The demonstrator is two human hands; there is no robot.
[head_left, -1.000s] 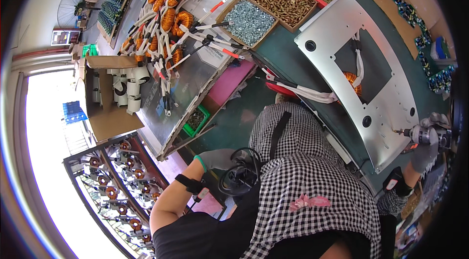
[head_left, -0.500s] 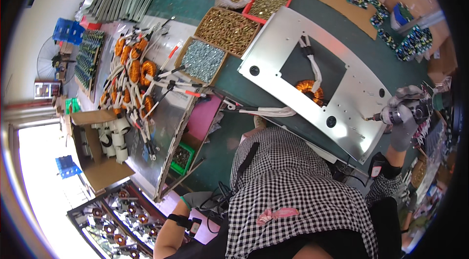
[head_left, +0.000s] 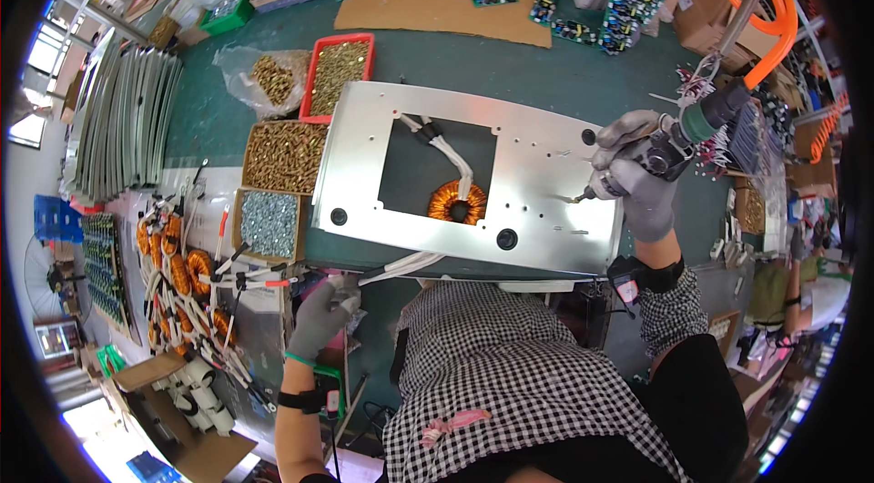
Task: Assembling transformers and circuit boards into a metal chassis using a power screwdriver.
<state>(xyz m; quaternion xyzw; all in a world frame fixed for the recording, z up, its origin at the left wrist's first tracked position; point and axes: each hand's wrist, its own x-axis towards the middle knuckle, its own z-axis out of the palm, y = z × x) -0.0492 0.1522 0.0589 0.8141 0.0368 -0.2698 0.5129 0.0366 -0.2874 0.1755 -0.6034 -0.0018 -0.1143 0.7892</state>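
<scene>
The right hand (head_left: 645,193) was wrapped around a power screwdriver (head_left: 675,139), its tip at the right part of the silver panel (head_left: 542,169), which lay along the near edge of the green table (head_left: 510,73); the left hand (head_left: 320,324) was half curled at the white cable (head_left: 401,267), gripping or not I could not tell

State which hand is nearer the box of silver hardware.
Left: the left hand is below and right of the box of silver hardware in view; the right hand is across the metal panel, holding a power tool.
</scene>
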